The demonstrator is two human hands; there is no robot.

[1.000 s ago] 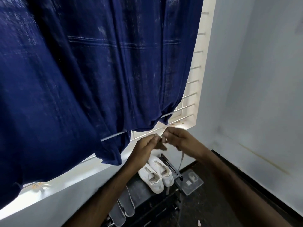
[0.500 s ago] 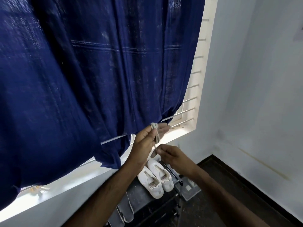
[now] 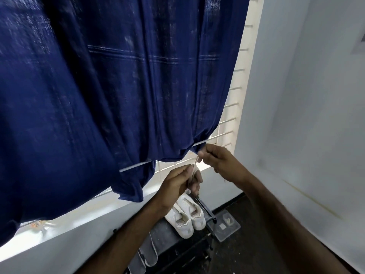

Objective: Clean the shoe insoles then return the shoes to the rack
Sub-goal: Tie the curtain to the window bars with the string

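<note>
**Both hands on a thin cord above the shoe rack**

A dark blue curtain [image 3: 122,91] fills the left and centre. Two pale insoles [image 3: 145,256] lie on the near end of the black rack [image 3: 167,240]. The left hand [image 3: 177,184] pinches a thin pale cord [image 3: 195,165]. Directly below it, a pair of white shoes [image 3: 185,216] sits on the rack top. The right hand [image 3: 219,165] pinches the cord's upper end. A clear tray [image 3: 227,226] lies on the floor right of the rack.

The right hand [image 3: 221,163] has risen above the left hand [image 3: 180,182], drawing the pale cord [image 3: 195,165] taut between them.
</note>
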